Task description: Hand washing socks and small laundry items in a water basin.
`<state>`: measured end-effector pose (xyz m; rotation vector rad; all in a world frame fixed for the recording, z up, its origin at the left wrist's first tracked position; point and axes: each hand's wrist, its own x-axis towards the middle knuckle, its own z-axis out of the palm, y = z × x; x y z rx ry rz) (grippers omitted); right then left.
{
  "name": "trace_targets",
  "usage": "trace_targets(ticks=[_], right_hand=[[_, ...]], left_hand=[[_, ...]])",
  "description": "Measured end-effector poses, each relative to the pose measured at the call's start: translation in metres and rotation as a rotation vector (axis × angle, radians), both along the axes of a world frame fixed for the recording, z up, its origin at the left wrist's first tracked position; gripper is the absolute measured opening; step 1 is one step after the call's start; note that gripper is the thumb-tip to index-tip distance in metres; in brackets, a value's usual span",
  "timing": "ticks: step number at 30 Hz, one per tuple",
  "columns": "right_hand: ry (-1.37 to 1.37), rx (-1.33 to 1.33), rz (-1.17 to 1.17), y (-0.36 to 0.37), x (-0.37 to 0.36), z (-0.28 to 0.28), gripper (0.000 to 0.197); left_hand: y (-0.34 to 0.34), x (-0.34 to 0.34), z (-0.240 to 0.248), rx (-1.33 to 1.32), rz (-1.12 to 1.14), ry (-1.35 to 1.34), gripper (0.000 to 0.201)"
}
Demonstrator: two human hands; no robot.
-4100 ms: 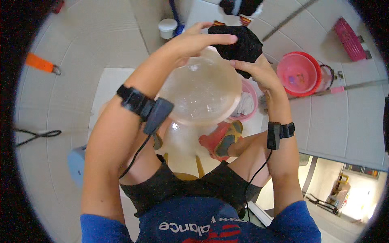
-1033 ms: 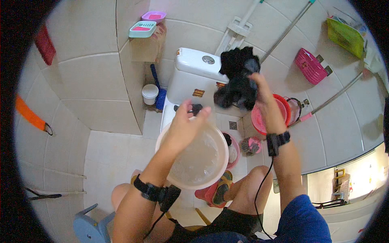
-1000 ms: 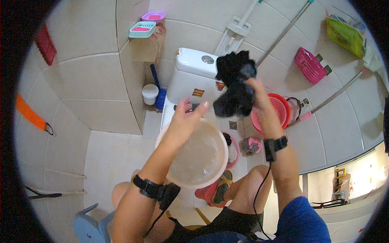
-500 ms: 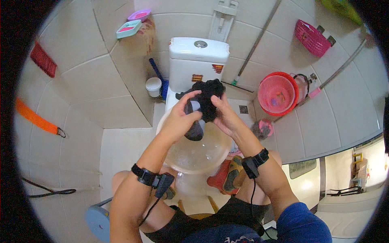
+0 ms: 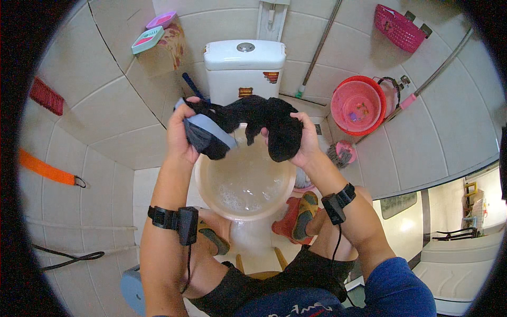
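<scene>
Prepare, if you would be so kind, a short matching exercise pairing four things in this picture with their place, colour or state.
Column one:
1. dark cloth
2. wide basin
3. brush
4. basket

Column two:
A. red, at the picture's left
B. holding water
C. pink, at the picture's upper right
D. held between the left hand and the right hand

Pairs: 1-D, 2-B, 3-A, 4-C.
</scene>
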<state>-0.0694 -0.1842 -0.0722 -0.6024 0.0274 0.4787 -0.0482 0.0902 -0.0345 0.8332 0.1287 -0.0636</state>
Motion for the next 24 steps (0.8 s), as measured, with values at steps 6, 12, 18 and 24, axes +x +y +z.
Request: trace_targets(ticks=[6,12,18,24], right_hand=[[0.113,-0.324,0.054,-0.003,-0.004,0.003,0.042],[-0.107,-0.808,0.205,0.006,0.003,-0.036,0.027],[-0.123,-1.006,0.389,0.022,0.004,-0.112,0.033],[0.073,-0.864,0.417,0.033,0.003,-0.1,0.035]], left_hand=[[0.018,0.01,0.011,-0.213,0.18,-0.074,0.028],[0.023,0.007,0.013,0.202,-0.048,-0.076,0.027],[-0.005,0.001,0.011,0.61,-0.048,-0.058,0.016],[0.003,-0.001,0.004,0.818,0.119,-0.161,0.013]])
